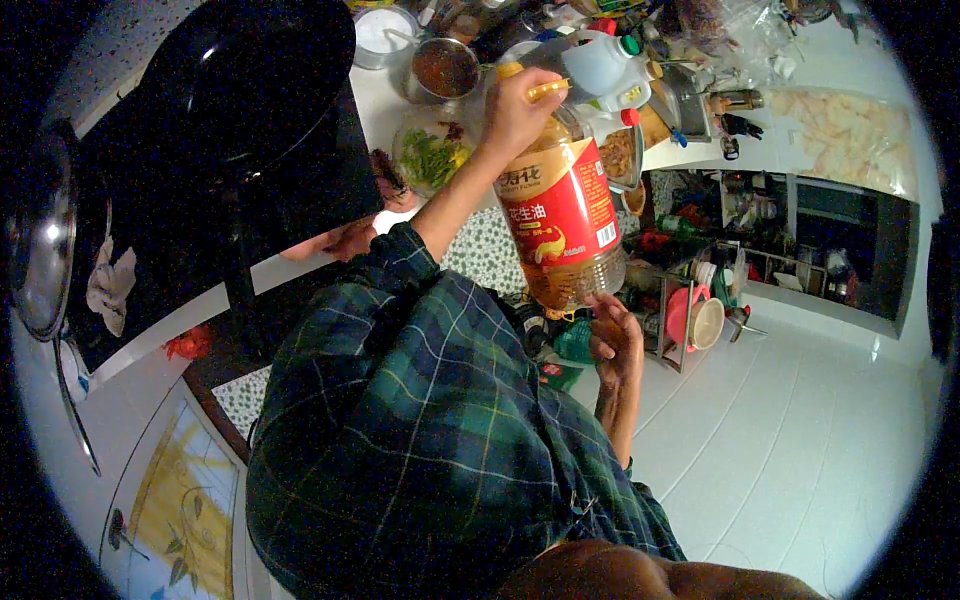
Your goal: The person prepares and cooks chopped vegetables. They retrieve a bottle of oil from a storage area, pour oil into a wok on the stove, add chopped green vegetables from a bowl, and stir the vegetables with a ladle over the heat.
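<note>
A large clear bottle of cooking oil [565, 215] with a red and gold label is held tilted in front of my body. My left hand [520, 112] is closed around the yellow handle near its neck. At the bottle's base, my right hand [617, 338] has curled fingers against the bottom edge. A black wok [250, 90] sits on the dark stove at the left. Close to my left wrist is a bowl of chopped greens [430, 155]. Behind it stand a bowl of reddish-brown seasoning [446, 68] and a container of white powder [384, 38].
Other jugs [600, 68] crowd the counter behind the oil bottle. A tray of brown food [622, 158] lies to their right. A metal lid [45, 240] stands at the far left. A rack with a pink basin [685, 315] is at the right, above a pale floor.
</note>
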The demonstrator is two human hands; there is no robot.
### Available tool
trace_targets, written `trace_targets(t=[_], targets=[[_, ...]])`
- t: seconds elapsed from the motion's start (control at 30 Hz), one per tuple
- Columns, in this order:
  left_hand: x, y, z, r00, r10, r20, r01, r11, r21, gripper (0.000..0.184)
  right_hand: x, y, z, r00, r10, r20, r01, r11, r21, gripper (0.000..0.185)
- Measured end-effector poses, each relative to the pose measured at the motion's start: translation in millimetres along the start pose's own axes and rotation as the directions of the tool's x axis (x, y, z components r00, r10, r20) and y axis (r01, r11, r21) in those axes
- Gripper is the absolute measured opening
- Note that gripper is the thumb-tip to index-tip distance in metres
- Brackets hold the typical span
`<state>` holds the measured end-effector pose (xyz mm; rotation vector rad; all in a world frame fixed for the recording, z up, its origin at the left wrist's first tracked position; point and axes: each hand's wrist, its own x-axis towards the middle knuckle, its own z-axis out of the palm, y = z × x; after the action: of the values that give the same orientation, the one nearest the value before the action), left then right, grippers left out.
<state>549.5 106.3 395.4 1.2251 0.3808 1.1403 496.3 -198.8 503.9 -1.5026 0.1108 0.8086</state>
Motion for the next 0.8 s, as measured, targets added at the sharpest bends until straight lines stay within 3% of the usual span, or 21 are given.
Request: trace_targets(t=[0.6,0.8], targets=[[1.6,4.7,2.1,0.998,-0.061,0.004,0.06,0.997,0.052,0.017,5.8,1.6,-5.3,0.996,0.043,-0.081,-0.041,0.999,0.017,0.038],[3.4,1.6,9.0,0.998,-0.054,0.037,0.055,0.998,-0.033,0.02,14.3,8.2,-6.4,0.993,0.099,-0.065,-0.094,0.993,0.073,0.039]])
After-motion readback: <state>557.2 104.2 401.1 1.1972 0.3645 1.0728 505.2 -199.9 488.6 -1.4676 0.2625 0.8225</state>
